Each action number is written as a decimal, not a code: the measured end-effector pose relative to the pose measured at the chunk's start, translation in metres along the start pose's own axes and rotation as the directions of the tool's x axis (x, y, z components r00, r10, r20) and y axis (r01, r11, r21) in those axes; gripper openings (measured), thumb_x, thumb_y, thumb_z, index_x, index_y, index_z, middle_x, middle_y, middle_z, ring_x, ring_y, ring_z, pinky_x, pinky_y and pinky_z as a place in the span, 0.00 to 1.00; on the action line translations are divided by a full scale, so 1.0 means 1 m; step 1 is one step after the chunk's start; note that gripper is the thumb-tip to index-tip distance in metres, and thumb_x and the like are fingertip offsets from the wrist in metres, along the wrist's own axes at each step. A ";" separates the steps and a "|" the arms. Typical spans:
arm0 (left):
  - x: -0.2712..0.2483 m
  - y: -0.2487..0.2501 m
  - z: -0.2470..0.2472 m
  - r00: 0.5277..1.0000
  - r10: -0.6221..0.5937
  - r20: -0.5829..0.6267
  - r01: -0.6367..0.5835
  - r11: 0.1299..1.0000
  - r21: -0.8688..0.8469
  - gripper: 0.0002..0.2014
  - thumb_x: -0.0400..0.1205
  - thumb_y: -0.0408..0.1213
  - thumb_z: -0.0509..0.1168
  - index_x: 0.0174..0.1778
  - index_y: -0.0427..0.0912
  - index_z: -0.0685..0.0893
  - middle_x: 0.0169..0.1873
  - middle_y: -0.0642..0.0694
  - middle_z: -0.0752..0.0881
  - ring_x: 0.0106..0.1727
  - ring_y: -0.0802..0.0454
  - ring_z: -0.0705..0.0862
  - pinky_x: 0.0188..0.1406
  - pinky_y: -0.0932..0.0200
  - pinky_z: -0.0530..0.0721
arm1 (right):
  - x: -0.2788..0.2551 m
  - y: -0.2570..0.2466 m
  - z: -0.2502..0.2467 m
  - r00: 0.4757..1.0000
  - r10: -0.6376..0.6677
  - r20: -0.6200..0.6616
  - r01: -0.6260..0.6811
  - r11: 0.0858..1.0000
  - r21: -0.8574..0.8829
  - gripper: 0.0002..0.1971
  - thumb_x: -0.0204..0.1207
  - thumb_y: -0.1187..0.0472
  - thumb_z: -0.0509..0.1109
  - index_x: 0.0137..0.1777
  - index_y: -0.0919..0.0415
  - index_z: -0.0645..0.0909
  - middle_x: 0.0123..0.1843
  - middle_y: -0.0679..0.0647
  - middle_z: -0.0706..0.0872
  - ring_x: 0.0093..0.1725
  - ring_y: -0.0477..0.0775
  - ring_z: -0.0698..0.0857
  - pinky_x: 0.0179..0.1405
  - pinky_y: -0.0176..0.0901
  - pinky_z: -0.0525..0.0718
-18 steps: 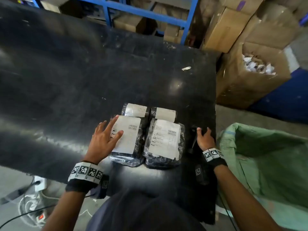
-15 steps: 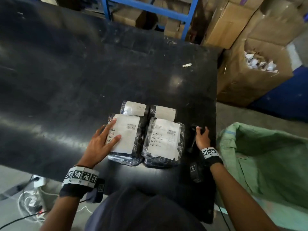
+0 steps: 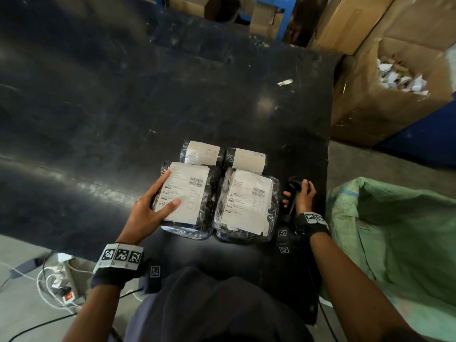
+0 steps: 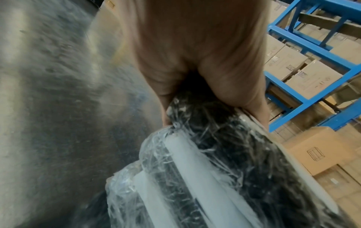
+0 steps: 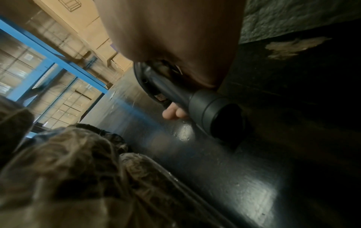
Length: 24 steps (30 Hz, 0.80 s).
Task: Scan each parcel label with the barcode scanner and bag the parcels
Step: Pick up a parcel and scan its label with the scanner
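Note:
Four black parcels wrapped in clear plastic, each with a white label, lie in a block on the black table (image 3: pixel 123 107). My left hand (image 3: pixel 158 198) grips the front left parcel (image 3: pixel 190 193) at its left edge, thumb on the label and fingers along the side; the left wrist view shows that parcel (image 4: pixel 215 169) pinched in the hand (image 4: pixel 195 77). Beside it lie the front right parcel (image 3: pixel 246 201) and two back parcels (image 3: pixel 202 153), (image 3: pixel 248 159). My right hand (image 3: pixel 299 193) holds the black barcode scanner (image 3: pixel 292 186) by its handle (image 5: pixel 185 98). A green bag (image 3: pixel 394 230) stands open on the right.
An open cardboard box (image 3: pixel 370 114) with paper scraps stands past the table's right edge. Blue racking (image 4: pixel 312 46) with cartons is behind the table. Cables and a power strip (image 3: pixel 66 296) lie on the floor at lower left. A small white scrap (image 3: pixel 285 82) lies on the table.
My left hand has slid from lying flat on the front left label to gripping that parcel's left edge. My right hand has wrapped round the scanner's handle.

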<state>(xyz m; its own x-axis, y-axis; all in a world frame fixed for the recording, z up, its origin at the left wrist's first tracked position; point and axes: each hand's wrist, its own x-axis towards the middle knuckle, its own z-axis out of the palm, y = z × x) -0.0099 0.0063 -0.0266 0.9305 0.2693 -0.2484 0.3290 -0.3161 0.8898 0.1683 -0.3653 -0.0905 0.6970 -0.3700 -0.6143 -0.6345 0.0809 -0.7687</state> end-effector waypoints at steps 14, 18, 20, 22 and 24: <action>0.007 0.064 0.000 0.949 0.259 -0.177 -0.186 0.918 0.349 0.36 0.73 0.50 0.80 0.77 0.69 0.76 0.51 0.47 0.77 0.48 0.53 0.81 0.59 0.53 0.80 | -0.060 -0.044 -0.026 0.961 -0.266 0.077 0.272 0.958 -0.088 0.23 0.86 0.41 0.51 0.77 0.47 0.66 0.44 0.61 0.85 0.25 0.53 0.78 0.19 0.37 0.73; 0.022 0.092 0.010 0.926 0.314 -0.209 -0.252 0.927 0.277 0.35 0.74 0.49 0.80 0.77 0.67 0.77 0.52 0.47 0.77 0.46 0.63 0.78 0.60 0.60 0.76 | -0.111 -0.077 -0.029 0.923 -0.357 0.141 0.358 0.933 0.022 0.20 0.85 0.40 0.51 0.75 0.39 0.68 0.46 0.61 0.86 0.27 0.52 0.78 0.19 0.38 0.73; 0.032 0.107 0.019 0.913 0.341 -0.225 -0.288 0.928 0.238 0.35 0.74 0.49 0.80 0.77 0.67 0.77 0.53 0.47 0.77 0.48 0.59 0.79 0.64 0.59 0.77 | -0.139 -0.092 -0.029 0.896 -0.403 0.185 0.391 0.915 0.098 0.19 0.86 0.40 0.51 0.74 0.39 0.68 0.49 0.61 0.86 0.28 0.51 0.80 0.20 0.39 0.73; 0.046 0.122 0.029 0.905 0.354 -0.235 -0.308 0.928 0.211 0.35 0.74 0.50 0.80 0.77 0.68 0.76 0.54 0.47 0.78 0.53 0.54 0.81 0.67 0.57 0.77 | -0.165 -0.105 -0.028 0.860 -0.461 0.218 0.433 0.886 0.168 0.19 0.87 0.41 0.51 0.75 0.40 0.68 0.54 0.61 0.86 0.31 0.49 0.82 0.19 0.39 0.74; 0.060 0.137 0.041 0.901 0.363 -0.237 -0.331 0.929 0.168 0.36 0.74 0.51 0.80 0.77 0.70 0.75 0.55 0.47 0.78 0.56 0.52 0.83 0.70 0.53 0.79 | -0.187 -0.116 -0.026 0.819 -0.519 0.244 0.474 0.852 0.220 0.18 0.87 0.43 0.51 0.75 0.40 0.68 0.58 0.62 0.86 0.33 0.48 0.84 0.18 0.39 0.75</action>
<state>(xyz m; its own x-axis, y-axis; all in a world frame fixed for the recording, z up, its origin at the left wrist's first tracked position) 0.0973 -0.0580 0.0645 0.9198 0.3432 0.1903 0.0250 -0.5351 0.8444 0.1025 -0.3296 0.1184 0.9817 -0.1198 -0.1478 -0.1366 0.0973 -0.9858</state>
